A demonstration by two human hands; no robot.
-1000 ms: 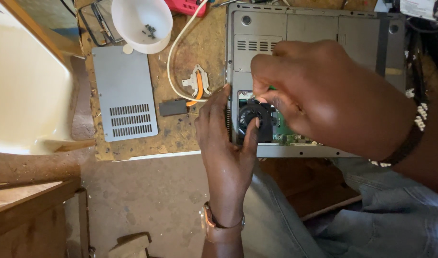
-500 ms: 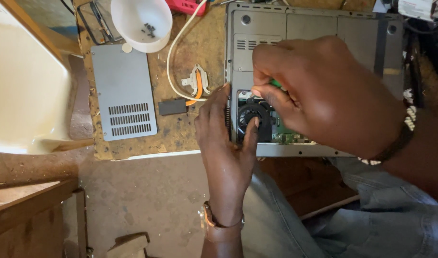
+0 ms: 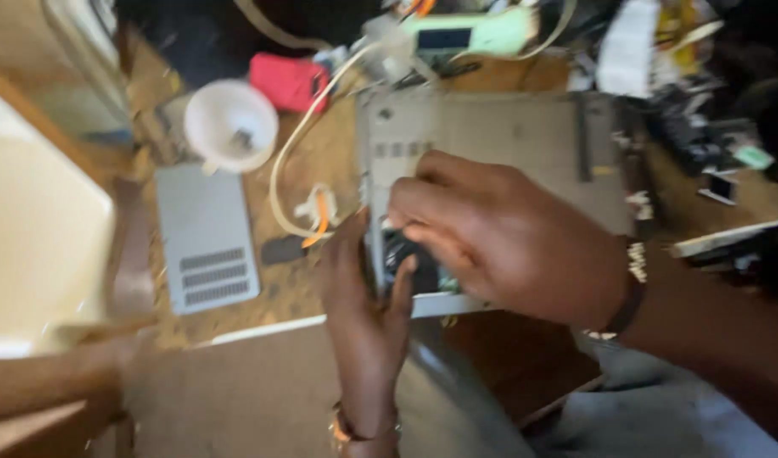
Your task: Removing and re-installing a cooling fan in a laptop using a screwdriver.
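The view is blurred by motion. A grey laptop base [image 3: 508, 127] lies upside down on a worn wooden bench [image 3: 321, 153], with an opening at its near left corner that shows a black fan [image 3: 400, 253]. My left hand [image 3: 368, 318] reaches up from below, fingers apart, its fingertips resting on the fan and the laptop's left edge. My right hand [image 3: 512, 242] comes in from the right and covers the opening, fingers curled together just above the fan. I cannot tell whether anything is pinched in them.
A grey vented cover panel [image 3: 207, 242] lies loose to the left, with a small black piece [image 3: 281, 249] beside it. A white cup [image 3: 230, 123], a red object [image 3: 289, 80], a white cable with an orange clip [image 3: 313, 212] and cluttered tools lie behind. A cream basin [image 3: 33, 246] stands at far left.
The camera has tilted up, so everything sits lower in view and more of the cluttered back of the bench shows. Both hands remain at the fan opening.
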